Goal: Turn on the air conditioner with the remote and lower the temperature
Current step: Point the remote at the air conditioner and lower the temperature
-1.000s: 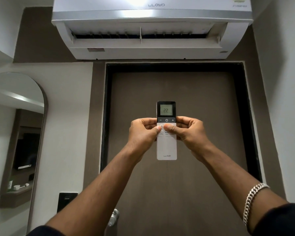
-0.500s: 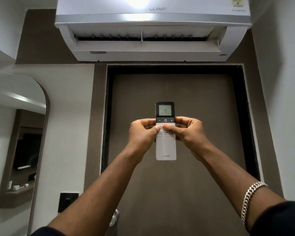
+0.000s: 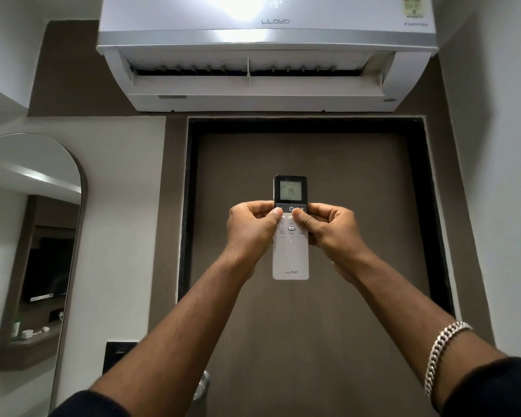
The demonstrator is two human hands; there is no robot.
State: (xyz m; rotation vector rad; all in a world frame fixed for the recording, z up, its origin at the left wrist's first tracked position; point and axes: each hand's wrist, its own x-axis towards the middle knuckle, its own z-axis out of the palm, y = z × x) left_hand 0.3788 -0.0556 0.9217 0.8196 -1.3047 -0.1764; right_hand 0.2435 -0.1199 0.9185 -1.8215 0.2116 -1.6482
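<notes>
A slim white remote (image 3: 290, 257) with a dark top and a lit screen reading 19 is held upright in front of me. My left hand (image 3: 250, 228) grips its left edge, thumb on the minus button. My right hand (image 3: 331, 227) grips the right edge, thumb beside the power and plus buttons. Above, the white wall-mounted air conditioner (image 3: 265, 40) has its louvre flap open and a faint 19 glowing on its front panel.
A brown door (image 3: 313, 311) with a dark frame stands straight ahead, its metal handle (image 3: 203, 383) low between my arms. An arched mirror (image 3: 30, 236) hangs on the left wall, a black switch plate (image 3: 118, 353) below. White wall closes in on the right.
The remote's screen dropped from 22 to 19. Both thumbs have shifted up onto the dark button row. The view tilted slightly, showing more of the air conditioner's front.
</notes>
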